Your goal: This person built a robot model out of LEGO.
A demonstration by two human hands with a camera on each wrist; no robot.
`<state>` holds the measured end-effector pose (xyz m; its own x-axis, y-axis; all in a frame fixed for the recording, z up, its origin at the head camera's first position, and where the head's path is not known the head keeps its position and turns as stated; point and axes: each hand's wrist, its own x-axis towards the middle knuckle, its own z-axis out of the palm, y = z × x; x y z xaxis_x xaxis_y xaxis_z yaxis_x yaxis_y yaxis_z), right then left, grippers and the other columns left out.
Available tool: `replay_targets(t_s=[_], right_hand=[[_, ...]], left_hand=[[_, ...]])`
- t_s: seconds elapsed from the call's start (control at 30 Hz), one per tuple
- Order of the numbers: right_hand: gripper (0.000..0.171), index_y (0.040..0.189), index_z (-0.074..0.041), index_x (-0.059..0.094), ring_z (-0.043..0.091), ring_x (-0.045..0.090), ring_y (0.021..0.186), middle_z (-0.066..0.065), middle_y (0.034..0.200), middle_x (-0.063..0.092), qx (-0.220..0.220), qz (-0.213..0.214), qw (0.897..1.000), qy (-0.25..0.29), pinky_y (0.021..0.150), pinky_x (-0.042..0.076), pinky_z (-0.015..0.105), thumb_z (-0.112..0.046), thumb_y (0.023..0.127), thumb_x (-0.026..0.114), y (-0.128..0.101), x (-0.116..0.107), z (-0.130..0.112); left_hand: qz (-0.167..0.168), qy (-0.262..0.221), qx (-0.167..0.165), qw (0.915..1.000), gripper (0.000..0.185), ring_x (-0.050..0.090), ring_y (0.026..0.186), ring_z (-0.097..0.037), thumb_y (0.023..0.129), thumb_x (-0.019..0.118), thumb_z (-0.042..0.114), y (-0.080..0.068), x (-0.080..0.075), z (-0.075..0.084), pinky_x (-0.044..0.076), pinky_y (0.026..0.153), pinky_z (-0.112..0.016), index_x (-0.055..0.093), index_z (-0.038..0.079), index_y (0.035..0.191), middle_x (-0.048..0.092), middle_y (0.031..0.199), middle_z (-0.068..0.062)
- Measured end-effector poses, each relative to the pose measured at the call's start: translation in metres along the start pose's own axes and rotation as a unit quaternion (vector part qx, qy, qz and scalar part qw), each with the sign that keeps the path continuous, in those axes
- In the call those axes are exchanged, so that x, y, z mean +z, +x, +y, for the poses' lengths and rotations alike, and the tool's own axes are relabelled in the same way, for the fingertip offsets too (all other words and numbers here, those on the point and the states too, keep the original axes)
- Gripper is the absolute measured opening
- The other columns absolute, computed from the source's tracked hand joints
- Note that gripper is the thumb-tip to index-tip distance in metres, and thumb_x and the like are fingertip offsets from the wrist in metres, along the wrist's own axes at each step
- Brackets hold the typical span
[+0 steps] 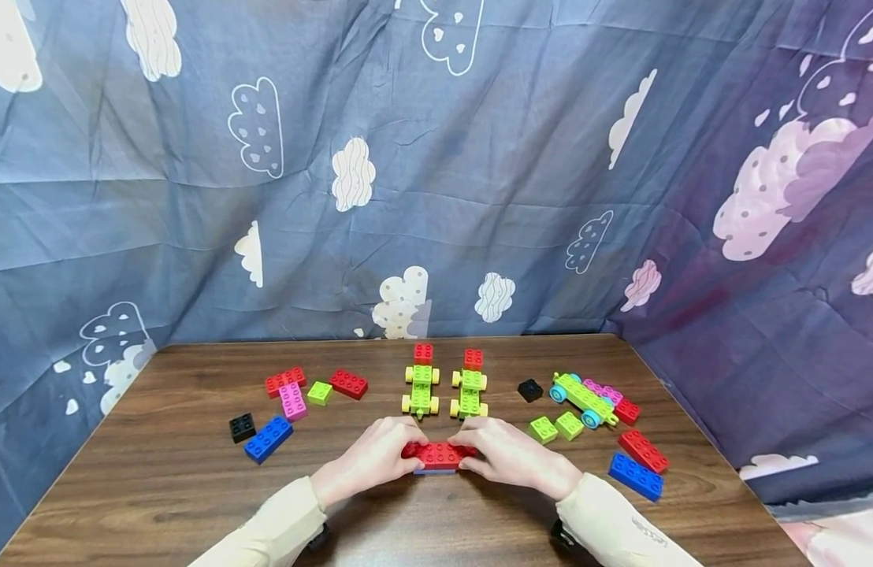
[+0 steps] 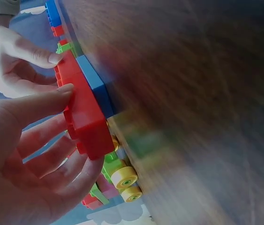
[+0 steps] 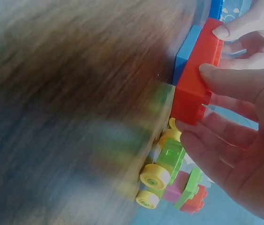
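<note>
both hands, left hand (image 1: 371, 459) and right hand (image 1: 510, 454), pinching the long red plastic brick (image 1: 439, 454) atop a blue plastic brick (image 1: 434, 471) near the wooden table (image 1: 160, 480) front edge.

On my table (image 1: 160, 488): two hands, my left hand (image 1: 373, 461) and right hand (image 1: 510, 457). Three wheeled green cars: two with yellow wheels (image 1: 420, 390) (image 1: 469, 392), one with blue wheels (image 1: 584, 400). Two black bricks (image 1: 242, 427) (image 1: 529, 390). Three small green bricks (image 1: 319, 393) (image 1: 543, 429) (image 1: 569, 425). Two loose blue bricks (image 1: 269, 439) (image 1: 636, 476). One pink brick (image 1: 292, 401).
</note>
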<state>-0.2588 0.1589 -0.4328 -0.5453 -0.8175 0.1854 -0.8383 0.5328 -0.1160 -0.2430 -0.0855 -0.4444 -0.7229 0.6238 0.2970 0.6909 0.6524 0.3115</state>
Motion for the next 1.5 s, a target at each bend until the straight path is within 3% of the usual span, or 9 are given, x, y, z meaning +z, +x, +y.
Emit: replay_targets(t_s=[0.4,0.67,0.8,0.93,1.1,1.33,1.5], right_hand=[[0.021,0.107,-0.011,0.074,0.005,0.06,0.078,-0.003,0.09,0.066,-0.017,0.022,1.0,-0.006,0.068,0.05,0.019,-0.021,0.089,0.074,0.003,0.002,-0.004],[0.017,0.102,-0.011,0.074,0.002,0.051,0.071,-0.004,0.083,0.062,-0.009,0.011,1.0,-0.018,0.064,0.046,0.016,-0.019,0.087,0.076,0.006,0.002,-0.009],[0.013,0.097,-0.012,0.074,0.002,0.047,0.069,-0.004,0.08,0.06,-0.009,0.008,0.999,-0.03,0.062,0.043,0.016,-0.019,0.086,0.076,0.006,0.002,-0.009],[0.014,0.097,-0.013,0.073,0.002,0.049,0.07,-0.005,0.081,0.06,-0.003,0.006,0.999,-0.043,0.063,0.046,0.019,-0.019,0.085,0.077,0.007,0.0,-0.01],[0.013,0.094,-0.013,0.071,0.002,0.047,0.069,-0.007,0.08,0.057,0.012,-0.007,0.999,-0.048,0.062,0.047,0.02,-0.019,0.084,0.077,0.008,-0.003,-0.011],[0.015,0.097,-0.012,0.071,0.003,0.05,0.071,-0.005,0.083,0.059,0.015,-0.012,0.998,-0.052,0.063,0.049,0.021,-0.019,0.085,0.077,0.007,-0.004,-0.012],[0.017,0.1,-0.012,0.071,0.004,0.053,0.074,-0.004,0.086,0.061,0.022,-0.012,0.998,-0.051,0.064,0.05,0.022,-0.021,0.086,0.077,0.006,-0.004,-0.013]], left_hand=[[-0.003,-0.031,-0.014,0.9994,0.018,0.065,0.082,-0.012,0.08,0.082,0.017,-0.001,-0.002,0.0,0.052,0.072,-0.024,0.078,0.008,0.095,0.072,0.09,-0.001],[0.017,-0.006,0.006,0.9998,0.015,0.066,0.081,-0.014,0.08,0.081,0.016,-0.002,0.0,0.004,0.053,0.071,-0.025,0.077,0.008,0.092,0.071,0.087,-0.001],[0.011,-0.001,0.0,0.9999,0.014,0.065,0.079,-0.013,0.08,0.081,0.017,0.0,0.0,0.005,0.053,0.07,-0.025,0.077,0.008,0.09,0.071,0.085,0.0],[0.001,0.011,-0.007,0.9999,0.014,0.062,0.076,-0.011,0.08,0.082,0.019,0.003,0.0,0.005,0.051,0.069,-0.024,0.076,0.009,0.089,0.07,0.083,0.0],[0.002,0.041,0.008,0.9991,0.016,0.061,0.076,-0.011,0.081,0.081,0.021,0.006,0.002,0.005,0.052,0.069,-0.025,0.076,0.009,0.089,0.069,0.083,-0.001],[0.019,0.054,0.024,0.9981,0.018,0.063,0.085,-0.013,0.083,0.08,0.022,0.0,0.007,0.003,0.055,0.077,-0.026,0.075,0.009,0.095,0.069,0.09,-0.001],[0.008,0.057,0.027,0.998,0.021,0.062,0.086,-0.011,0.083,0.08,0.022,-0.006,0.002,0.0,0.054,0.076,-0.025,0.075,0.01,0.1,0.067,0.093,-0.001]])
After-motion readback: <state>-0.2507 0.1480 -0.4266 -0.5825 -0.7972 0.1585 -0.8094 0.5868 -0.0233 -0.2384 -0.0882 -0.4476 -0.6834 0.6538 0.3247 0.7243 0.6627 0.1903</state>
